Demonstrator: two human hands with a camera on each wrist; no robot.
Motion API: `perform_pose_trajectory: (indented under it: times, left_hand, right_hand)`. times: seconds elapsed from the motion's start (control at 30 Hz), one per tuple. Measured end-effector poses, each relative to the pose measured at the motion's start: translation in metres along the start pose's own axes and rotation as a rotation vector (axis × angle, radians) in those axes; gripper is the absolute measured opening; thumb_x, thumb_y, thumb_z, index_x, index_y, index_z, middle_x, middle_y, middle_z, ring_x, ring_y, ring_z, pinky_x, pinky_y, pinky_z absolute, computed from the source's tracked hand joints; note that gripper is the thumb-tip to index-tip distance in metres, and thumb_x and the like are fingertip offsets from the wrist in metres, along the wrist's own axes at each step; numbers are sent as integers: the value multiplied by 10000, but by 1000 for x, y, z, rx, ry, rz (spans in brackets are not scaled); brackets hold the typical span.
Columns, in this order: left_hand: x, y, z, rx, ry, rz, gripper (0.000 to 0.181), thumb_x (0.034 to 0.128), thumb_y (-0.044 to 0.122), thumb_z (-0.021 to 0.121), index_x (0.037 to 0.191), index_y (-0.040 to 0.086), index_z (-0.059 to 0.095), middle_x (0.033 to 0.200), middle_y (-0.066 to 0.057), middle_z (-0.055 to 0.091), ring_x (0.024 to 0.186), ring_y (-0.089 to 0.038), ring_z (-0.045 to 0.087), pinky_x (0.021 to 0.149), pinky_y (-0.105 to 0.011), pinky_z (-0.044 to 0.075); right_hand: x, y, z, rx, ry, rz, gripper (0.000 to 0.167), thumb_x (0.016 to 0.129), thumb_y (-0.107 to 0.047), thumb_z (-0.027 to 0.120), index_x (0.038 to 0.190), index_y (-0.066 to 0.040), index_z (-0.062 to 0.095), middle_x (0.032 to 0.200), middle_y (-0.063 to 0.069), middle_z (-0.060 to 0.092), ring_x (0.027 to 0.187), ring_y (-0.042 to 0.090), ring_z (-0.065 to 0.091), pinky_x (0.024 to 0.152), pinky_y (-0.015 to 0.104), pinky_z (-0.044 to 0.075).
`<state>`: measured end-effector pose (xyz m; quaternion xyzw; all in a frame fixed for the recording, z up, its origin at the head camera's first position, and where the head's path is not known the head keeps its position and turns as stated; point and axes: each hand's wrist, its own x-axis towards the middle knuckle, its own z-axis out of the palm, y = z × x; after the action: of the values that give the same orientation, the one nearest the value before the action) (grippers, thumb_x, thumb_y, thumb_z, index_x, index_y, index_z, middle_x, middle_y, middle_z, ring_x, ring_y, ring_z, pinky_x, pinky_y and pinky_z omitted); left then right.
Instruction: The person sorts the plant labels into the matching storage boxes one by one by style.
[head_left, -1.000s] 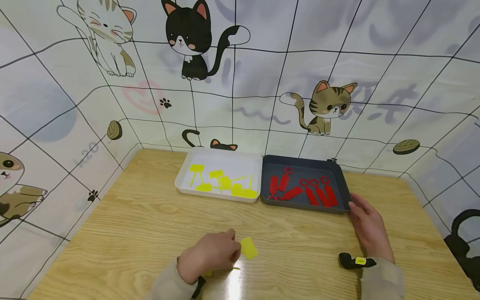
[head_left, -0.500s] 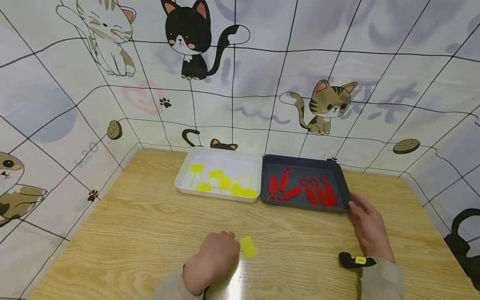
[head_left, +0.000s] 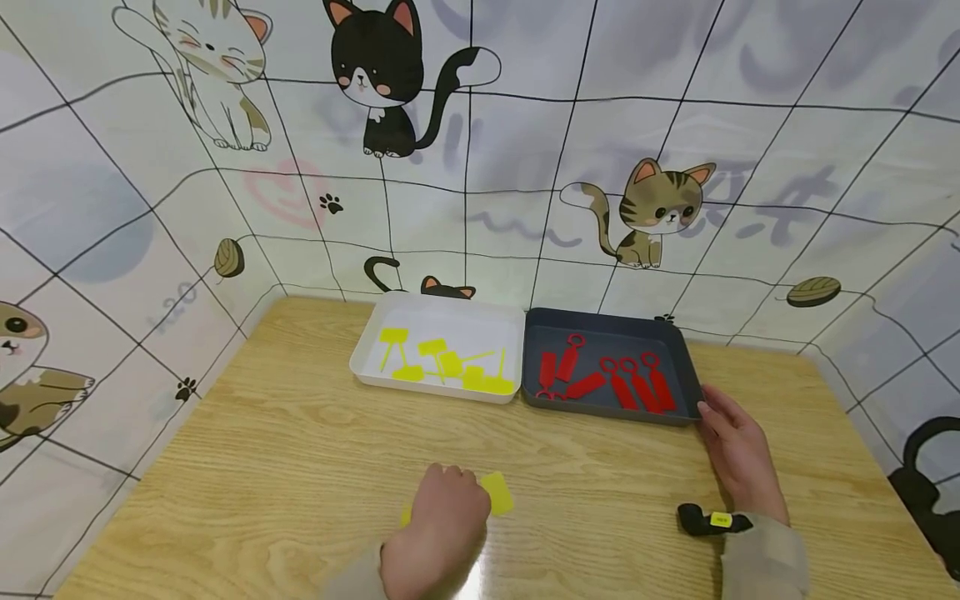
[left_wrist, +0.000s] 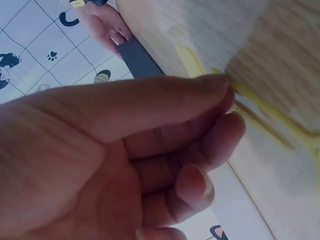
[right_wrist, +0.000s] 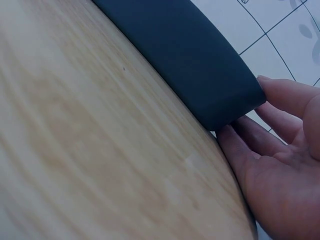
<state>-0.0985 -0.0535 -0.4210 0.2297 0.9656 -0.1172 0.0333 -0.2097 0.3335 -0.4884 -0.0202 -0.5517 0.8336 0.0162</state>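
Observation:
My left hand (head_left: 446, 521) is low over the table, its back toward the head camera. In the left wrist view its thumb and forefinger pinch the thin stem of a yellow T-shaped plant label (left_wrist: 272, 111). Two yellow label heads, one to its right (head_left: 498, 493) and one to its left (head_left: 406, 516), show beside the hand in the head view; which one belongs to the pinched stem is hidden. My right hand (head_left: 738, 454) holds the near right corner of the dark grey tray (head_left: 611, 414), thumb near the rim and fingers low against it.
Left of the grey tray, a white tray (head_left: 427, 389) touches it and bears several yellow plant labels (head_left: 432, 347). Several red tags with ring ends (head_left: 619, 390) lie in the grey tray. Behind the wooden table (head_left: 247, 467) rises a cat-patterned cloth (head_left: 495, 217).
My left hand has moved slightly right and its back has turned upward, leaving a yellow label head visible at its left. The right hand and both trays have stayed put.

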Motion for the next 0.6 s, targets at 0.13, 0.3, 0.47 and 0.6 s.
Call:
perform_pose_trajectory:
  times: [0.13, 0.3, 0.47, 0.6]
  left_hand:
    - [0, 4, 1, 3, 15, -24, 231, 731, 186, 639, 541, 146, 512, 561, 36, 363, 541, -116, 340, 544, -259, 306]
    - [-2, 8, 1, 63, 5, 2, 255, 766, 187, 634, 553, 142, 501, 559, 35, 357, 537, -108, 332, 537, -253, 298]
    - [-5, 10, 0, 86, 43, 25, 294, 763, 143, 627, 516, 157, 469, 536, 44, 338, 511, -98, 310, 507, -246, 271]
    - [-4, 8, 1, 94, 45, 26, 299, 763, 148, 628, 513, 159, 464, 532, 49, 338, 505, -92, 306, 494, -241, 272]
  right_hand:
    - [1, 0, 1, -28, 22, 5, 580, 882, -63, 536, 1397, -42, 270, 1339, 61, 321, 1100, 23, 465, 848, 128, 399]
    - [1, 0, 0, -24, 17, 4, 561, 887, -52, 525, 1393, -45, 284, 1296, 38, 361, 1102, 27, 461, 847, 127, 400]
    - [0, 0, 0, 4, -7, -10, 553, 889, -28, 511, 1391, -33, 281, 1244, 14, 402, 1068, 21, 492, 853, 140, 401]
    - [0, 0, 0, 11, -6, -15, 540, 889, -19, 507, 1386, -37, 298, 1232, 7, 418, 1061, 20, 499, 848, 138, 404]
